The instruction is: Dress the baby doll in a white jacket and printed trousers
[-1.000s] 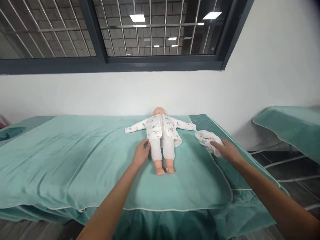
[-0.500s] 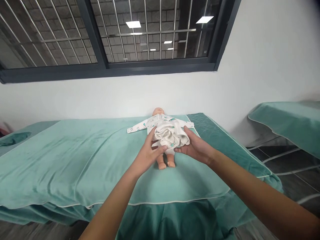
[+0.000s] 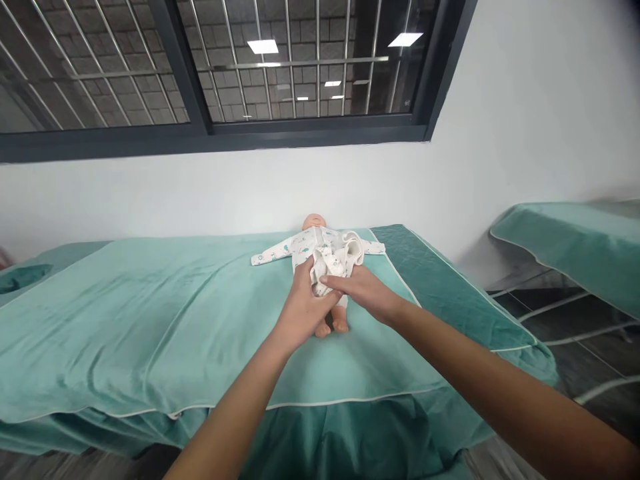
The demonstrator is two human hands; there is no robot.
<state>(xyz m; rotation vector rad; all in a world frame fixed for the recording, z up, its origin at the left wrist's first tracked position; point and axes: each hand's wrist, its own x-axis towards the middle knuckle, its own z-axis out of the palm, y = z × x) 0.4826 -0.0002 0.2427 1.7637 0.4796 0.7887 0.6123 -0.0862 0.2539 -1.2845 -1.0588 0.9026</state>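
Doll: a baby doll (image 3: 320, 248) is laid on its back on the teal bed cover (image 3: 150, 320), head toward the wall, feet bare.
Already done: a printed top is worn by the doll, sleeves spread out.
Garment: a bunched white printed cloth (image 3: 336, 261) is held over the doll's legs.
Left hand (image 3: 303, 308): closed on the cloth's lower edge.
Right hand (image 3: 361, 291): fingers pinched on the same cloth.
Left to do: the cloth is judged not yet put on; it remains crumpled.
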